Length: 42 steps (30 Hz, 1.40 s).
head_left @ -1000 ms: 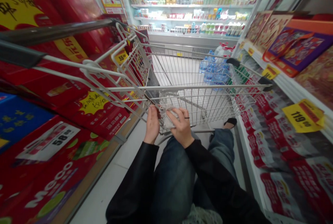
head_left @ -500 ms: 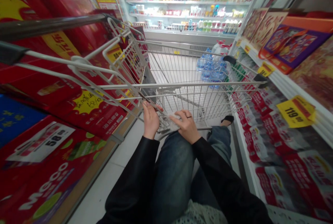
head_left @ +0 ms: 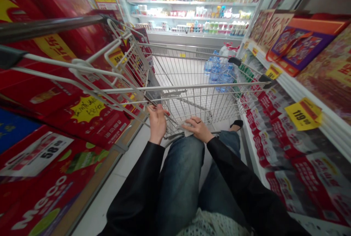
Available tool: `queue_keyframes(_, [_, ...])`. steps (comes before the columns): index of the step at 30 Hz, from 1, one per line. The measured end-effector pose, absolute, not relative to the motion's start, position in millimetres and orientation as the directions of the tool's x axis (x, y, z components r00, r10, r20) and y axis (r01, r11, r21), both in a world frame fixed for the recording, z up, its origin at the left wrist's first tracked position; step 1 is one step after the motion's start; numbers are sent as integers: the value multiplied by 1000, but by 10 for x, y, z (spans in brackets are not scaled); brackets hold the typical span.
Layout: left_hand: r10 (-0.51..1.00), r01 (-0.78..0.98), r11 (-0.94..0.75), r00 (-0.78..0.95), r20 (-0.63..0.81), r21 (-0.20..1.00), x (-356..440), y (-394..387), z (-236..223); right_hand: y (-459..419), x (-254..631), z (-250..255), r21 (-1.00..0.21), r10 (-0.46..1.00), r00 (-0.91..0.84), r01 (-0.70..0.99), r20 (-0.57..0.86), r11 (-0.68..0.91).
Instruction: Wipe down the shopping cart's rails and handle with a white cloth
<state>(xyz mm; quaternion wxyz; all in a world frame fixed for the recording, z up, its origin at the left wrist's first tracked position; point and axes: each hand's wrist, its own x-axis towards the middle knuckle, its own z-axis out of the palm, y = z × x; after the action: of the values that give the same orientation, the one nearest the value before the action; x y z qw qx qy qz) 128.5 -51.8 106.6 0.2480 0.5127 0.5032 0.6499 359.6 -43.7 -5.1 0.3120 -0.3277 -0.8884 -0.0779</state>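
My left hand (head_left: 157, 124) is closed around a thin dark rod-like thing (head_left: 150, 100), whose exact kind I cannot make out. It slants across the shopping cart's near side, from upper left down toward my right hand. Just above my knee, my right hand (head_left: 196, 129), with a dark ring on one finger, presses a crumpled white tissue or cloth (head_left: 188, 133) near the rod's lower end. The wire shopping cart (head_left: 181, 89) stands side-on before me, its dark handle (head_left: 55, 23) at the left. Only wire mesh and the floor beyond show through its basket.
Red drink cartons (head_left: 38, 177) are stacked close at my left. On the right, a shelf holds gift boxes (head_left: 304, 44) above shrink-wrapped red-labelled bottles (head_left: 276, 148). Blue water bottles (head_left: 222, 73) stand on the floor beyond the cart, before a lit refrigerated display (head_left: 192, 12).
The view has shifted slightly, so the surroundings sit a little further left. My right hand has slid slightly with the white tissue or cloth; my left hand keeps its grip on the rod-like thing.
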Motion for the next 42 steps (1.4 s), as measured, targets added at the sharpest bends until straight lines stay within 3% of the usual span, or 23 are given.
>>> queue_keyframes(6, [811,218,-382,-387,439,898,1433,-439,1076,-562,3786,-314,-80,583,-483,722,653,687])
queue_keyframes(10, [809,264,-353,-396,435,898,1469,-452,1069,-575,3702,-185,-95,594,-418,759,687,644])
queue_keyframes(16, [779,310,-311,-458,428,898,1410,-521,1143,-499,3406,81,2,470,-540,658,699,753])
queue_keyframes(19, [768,333,-322,-456,450,886,1297,-549,1143,-596,3770,-50,-117,498,-271,778,824,617])
queue_keyframes(22, [769,315,-340,-448,455,886,1172,-562,1117,-715,4494,-199,-356,443,184,870,877,342])
queue_keyframes(23, [772,308,-343,-447,453,888,1135,-561,1109,-739,4736,-221,-479,361,386,850,849,220])
queue_keyframes(25, [774,306,-335,-450,446,891,1071,-545,1099,-750,5079,-223,-583,260,540,802,801,129])
queue_keyframes(27, [771,307,-336,-453,447,890,1021,-513,1094,-722,5113,-201,-622,232,588,775,775,111])
queue_keyframes(31, [766,288,-394,-422,485,873,942,-432,1090,-661,4261,-218,-614,297,545,751,784,244])
queue_keyframes(36, [760,280,-437,-394,517,855,836,-367,1089,-642,3223,-177,-402,535,53,723,843,561])
queue_keyframes(39, [755,271,-462,-379,535,844,755,-316,1069,-593,3360,-66,-287,588,-303,653,750,701])
queue_keyframes(41, [752,278,-466,-375,542,840,699,-267,1042,-586,3679,-34,-248,599,-382,658,704,711])
queue_keyframes(42, [747,282,-468,-379,546,837,674,-241,1027,-596,3869,-43,-249,607,-338,690,719,679])
